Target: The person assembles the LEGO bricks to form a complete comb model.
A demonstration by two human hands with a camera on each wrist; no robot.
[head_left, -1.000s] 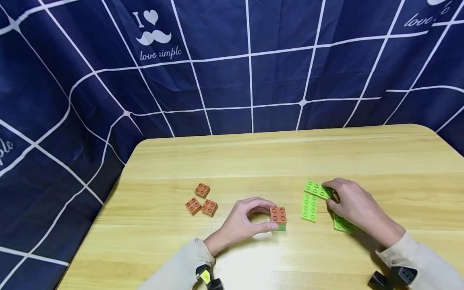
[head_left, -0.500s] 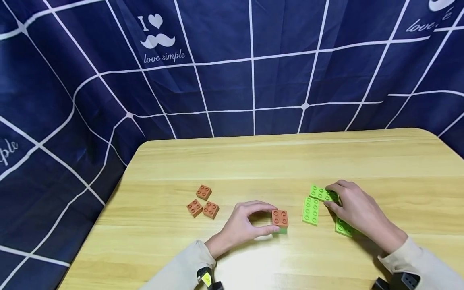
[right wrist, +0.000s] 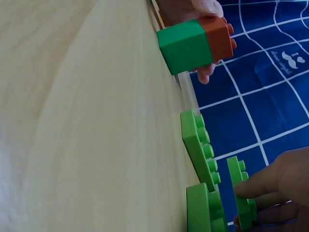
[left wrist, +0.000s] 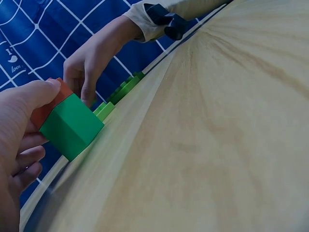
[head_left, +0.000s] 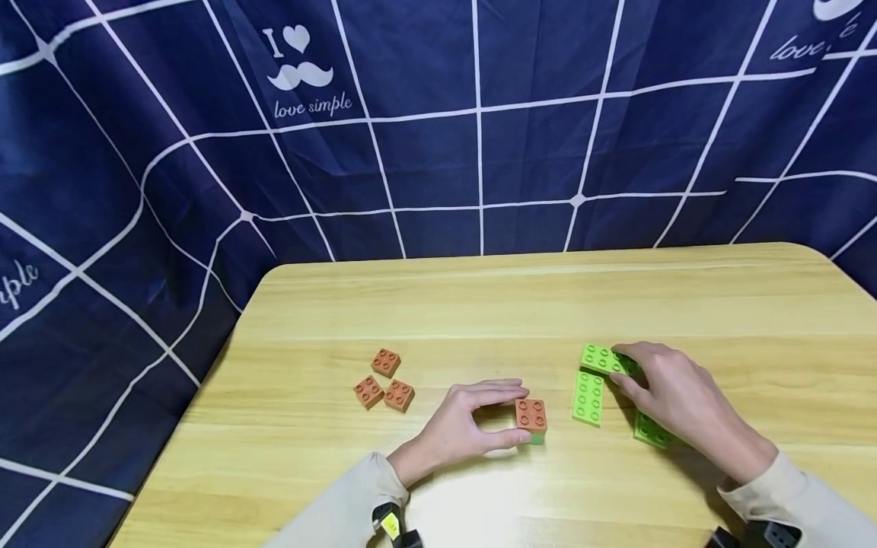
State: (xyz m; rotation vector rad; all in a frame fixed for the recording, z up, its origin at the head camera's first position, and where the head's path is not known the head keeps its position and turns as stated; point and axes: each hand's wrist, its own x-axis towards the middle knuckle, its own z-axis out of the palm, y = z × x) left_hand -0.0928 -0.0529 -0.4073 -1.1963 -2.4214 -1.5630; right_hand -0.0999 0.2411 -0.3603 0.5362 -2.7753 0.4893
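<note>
My left hand (head_left: pixel 459 426) holds a small stack between thumb and fingers: an orange toy building brick (head_left: pixel 530 415) on top of a taller green block (left wrist: pixel 72 125). In the left wrist view the thumb presses on the orange part. My right hand (head_left: pixel 674 384) pinches a flat light green building brick (head_left: pixel 596 358) by its right end. The right wrist view has that flat brick raised off the table. Just below it lies a second light green brick (head_left: pixel 588 399), and a third light green brick (head_left: pixel 649 430) sits partly hidden under the right hand.
Three loose orange bricks (head_left: pixel 385 363) lie to the left of the left hand on the wooden table (head_left: pixel 425 304). A dark blue curtain (head_left: pixel 438 167) with white lines hangs behind the table and along its left side.
The flat light green brick in my right hand shifted a little right, then slightly back left and away from the second brick. My left hand stays on the stack. The head view tilted slightly.
</note>
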